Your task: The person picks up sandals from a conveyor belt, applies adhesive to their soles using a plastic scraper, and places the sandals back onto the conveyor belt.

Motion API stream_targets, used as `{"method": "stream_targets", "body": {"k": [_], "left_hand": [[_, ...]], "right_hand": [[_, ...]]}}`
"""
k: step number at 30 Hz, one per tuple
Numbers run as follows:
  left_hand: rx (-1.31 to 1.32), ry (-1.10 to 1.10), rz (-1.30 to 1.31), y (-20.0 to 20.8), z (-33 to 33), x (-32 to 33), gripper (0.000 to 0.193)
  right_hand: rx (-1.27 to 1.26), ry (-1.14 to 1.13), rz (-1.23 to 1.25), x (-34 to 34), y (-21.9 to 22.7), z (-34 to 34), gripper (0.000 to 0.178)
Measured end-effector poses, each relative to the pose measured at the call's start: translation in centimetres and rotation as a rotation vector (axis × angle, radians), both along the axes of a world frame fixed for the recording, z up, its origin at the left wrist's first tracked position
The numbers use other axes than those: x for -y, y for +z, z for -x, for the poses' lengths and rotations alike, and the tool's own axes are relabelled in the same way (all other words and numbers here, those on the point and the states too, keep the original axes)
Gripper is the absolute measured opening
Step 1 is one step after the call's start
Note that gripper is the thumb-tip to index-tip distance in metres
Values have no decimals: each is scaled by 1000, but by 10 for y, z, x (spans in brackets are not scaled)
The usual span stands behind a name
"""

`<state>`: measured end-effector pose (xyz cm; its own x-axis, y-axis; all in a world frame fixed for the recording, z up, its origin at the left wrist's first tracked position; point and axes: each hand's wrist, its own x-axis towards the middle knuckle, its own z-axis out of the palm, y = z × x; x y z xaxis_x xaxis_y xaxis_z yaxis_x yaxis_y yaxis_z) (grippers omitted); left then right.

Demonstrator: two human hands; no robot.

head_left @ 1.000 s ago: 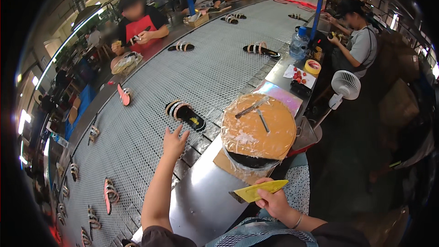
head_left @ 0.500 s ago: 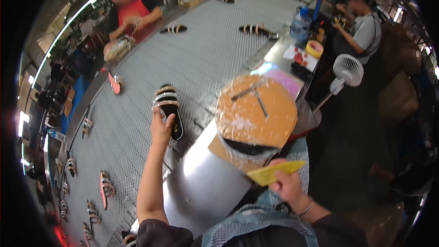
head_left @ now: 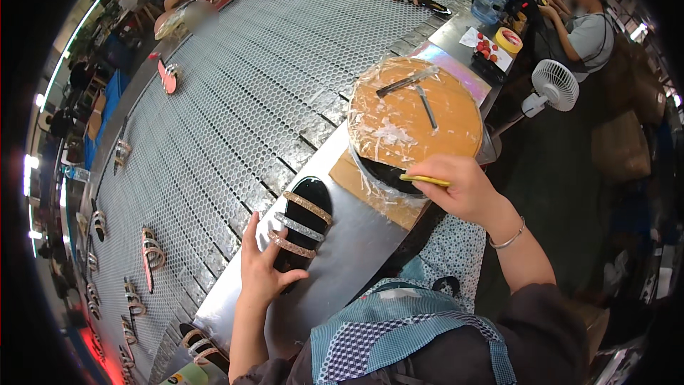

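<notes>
A black sandal (head_left: 311, 196) with three glittery straps, gold, silver and rose, lies on the shiny metal ledge in front of me. My left hand (head_left: 265, 267) is at its lower left edge, fingers spread and thumb out, touching the side near the straps. Pinched in my right hand (head_left: 459, 187) is a thin, flat yellow scraper (head_left: 425, 180), seen nearly edge-on. It is at the dark opening of a round tub (head_left: 385, 184), partly covered by an orange-brown lid (head_left: 420, 125) smeared with whitish residue.
A grey mesh conveyor (head_left: 235, 107) carries several strapped sandals. Two dark strips (head_left: 427, 108) lie on the lid. Brown cardboard (head_left: 349, 171) sits under the tub. A white fan (head_left: 554, 85), yellow tape roll (head_left: 508, 40) and water bottle (head_left: 489, 0) are at right. Two people work beyond.
The black sandal has come from the conveyor onto the metal ledge, and my left hand's fingers have spread. My right hand has raised the yellow scraper to the tub's opening. The view has shifted.
</notes>
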<state>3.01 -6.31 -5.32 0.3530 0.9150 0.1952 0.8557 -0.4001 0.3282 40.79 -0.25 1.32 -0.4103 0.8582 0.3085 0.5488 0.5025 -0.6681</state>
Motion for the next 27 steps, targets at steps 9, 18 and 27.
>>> {"method": "stream_targets", "body": {"k": [9,18,27], "left_hand": [[176,4,-54,-23,-23,-11,89],[1240,314,787,-18,-25,-11,76],[1583,246,1589,3,-60,8,80]], "right_hand": [[-347,-168,370,-7,-10,-3,16],[-655,-461,536,55,-39,-3,13],[-535,322,-84,28,7,39,13]]}}
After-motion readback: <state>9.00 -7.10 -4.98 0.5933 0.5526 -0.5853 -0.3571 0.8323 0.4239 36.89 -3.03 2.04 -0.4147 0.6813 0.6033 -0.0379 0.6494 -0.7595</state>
